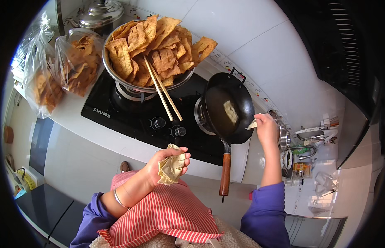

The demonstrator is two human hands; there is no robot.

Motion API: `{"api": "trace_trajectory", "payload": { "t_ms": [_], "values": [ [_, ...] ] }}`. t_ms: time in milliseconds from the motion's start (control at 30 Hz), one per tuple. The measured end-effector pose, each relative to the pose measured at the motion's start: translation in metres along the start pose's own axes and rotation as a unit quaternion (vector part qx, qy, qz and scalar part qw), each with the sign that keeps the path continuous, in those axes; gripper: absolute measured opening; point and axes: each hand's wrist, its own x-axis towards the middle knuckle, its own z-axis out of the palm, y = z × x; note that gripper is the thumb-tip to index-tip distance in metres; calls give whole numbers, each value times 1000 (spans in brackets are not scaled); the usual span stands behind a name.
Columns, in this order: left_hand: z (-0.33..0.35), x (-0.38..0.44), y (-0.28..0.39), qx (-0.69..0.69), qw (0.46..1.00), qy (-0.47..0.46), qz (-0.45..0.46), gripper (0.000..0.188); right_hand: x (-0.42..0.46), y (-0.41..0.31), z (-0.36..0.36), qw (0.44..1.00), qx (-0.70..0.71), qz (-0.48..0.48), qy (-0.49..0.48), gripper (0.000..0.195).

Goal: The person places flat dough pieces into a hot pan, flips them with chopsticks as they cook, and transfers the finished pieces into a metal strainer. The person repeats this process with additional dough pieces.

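Several thin sheets of raw dough (171, 166) lie stacked in my left hand (167, 162), held in front of the gas hob. Between the fingertips of my right hand (264, 126) is one small piece of dough (252, 125), at the right rim of a black wok (217, 121). A single pale dough strip (231, 112) lies in the oil inside the wok. On the left burner a steel basin (109, 66) is heaped with brown fried dough sheets (163, 60). Two wooden chopsticks (161, 88) rest with their tips among these sheets and their other ends over the hob.
The wok's wooden handle (225, 175) points towards me past the counter edge. Clear plastic bags (77, 66) of fried sheets stand left of the black glass hob (142, 131). A lidded steel pot (101, 15) is behind them. A sink tap (307, 152) and dishes are at right.
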Motion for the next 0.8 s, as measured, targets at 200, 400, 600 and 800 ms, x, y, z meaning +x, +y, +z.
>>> {"api": "trace_trajectory", "payload": {
  "t_ms": [200,400,600,800],
  "values": [
    [-5,2,3,-24,1000,16,14,14,9,2,62,996,34,22,-79,27],
    [-2,6,-1,-26,999,29,9,15,10,8,114,960,201,107,-163,40],
    [-7,9,-5,-35,999,-15,9,19,-6,32,107,957,60,129,-253,41],
    [-8,12,-7,-96,986,-134,2,37,-37,-22,17,990,83,52,-104,13]
  ]
}}
